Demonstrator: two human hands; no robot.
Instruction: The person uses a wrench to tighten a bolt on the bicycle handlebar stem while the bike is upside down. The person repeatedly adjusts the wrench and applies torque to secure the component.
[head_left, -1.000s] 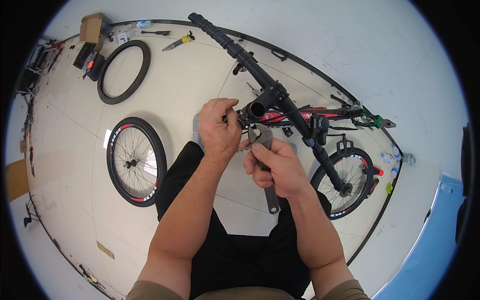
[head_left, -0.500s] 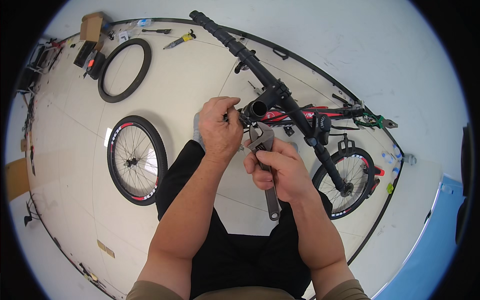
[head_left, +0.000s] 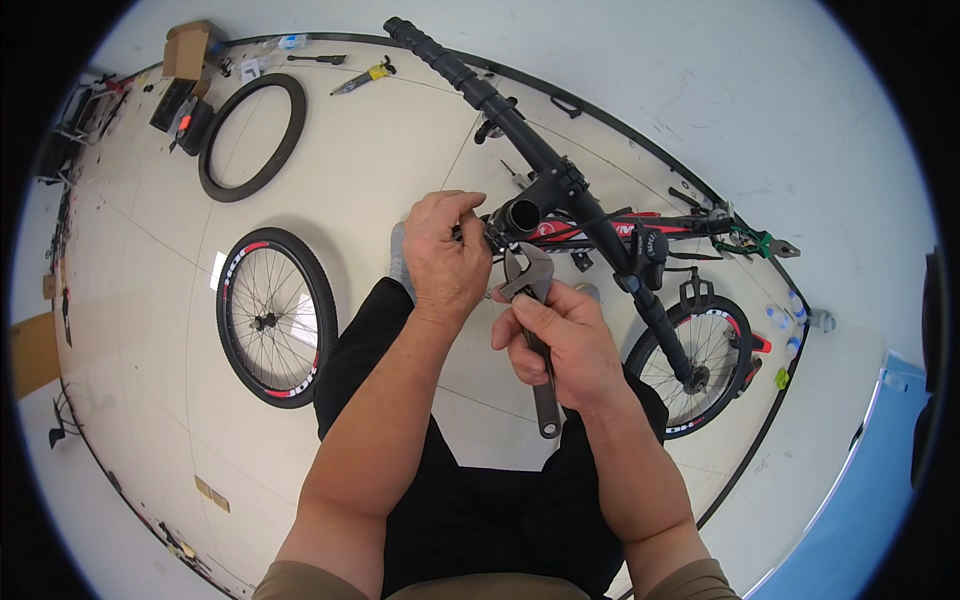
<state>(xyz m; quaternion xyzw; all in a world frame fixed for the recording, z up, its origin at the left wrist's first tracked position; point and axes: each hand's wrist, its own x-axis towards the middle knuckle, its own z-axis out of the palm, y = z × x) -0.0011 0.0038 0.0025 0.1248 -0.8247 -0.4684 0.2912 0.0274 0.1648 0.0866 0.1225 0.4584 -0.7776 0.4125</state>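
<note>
My right hand (head_left: 570, 345) is closed around a grey adjustable wrench (head_left: 546, 395). The wrench's jaws point up, just below an open black tube end (head_left: 522, 215) beside the handlebar stem (head_left: 550, 190). My left hand (head_left: 447, 250) is curled beside that tube, fingers bent round a dark part that it mostly hides; what it grips cannot be made out. Small dark metal parts sit between the fingers and the wrench jaws. A black handlebar (head_left: 525, 140) runs diagonally past the stem. Behind it lies a red and black bicycle frame (head_left: 590, 230).
A loose wheel (head_left: 318, 290) and a bare tyre (head_left: 300, 115) lie to the left. Another wheel (head_left: 742, 360) is at the right. Farther back are a yellow-handled tool (head_left: 375, 72) and a cardboard box (head_left: 188, 52). Green-handled pliers (head_left: 780, 246) lie by the right wall.
The wrench in my right hand has turned and shifted slightly, and my right fingers have moved a little on it. My left hand keeps nearly the same place by the tube.
</note>
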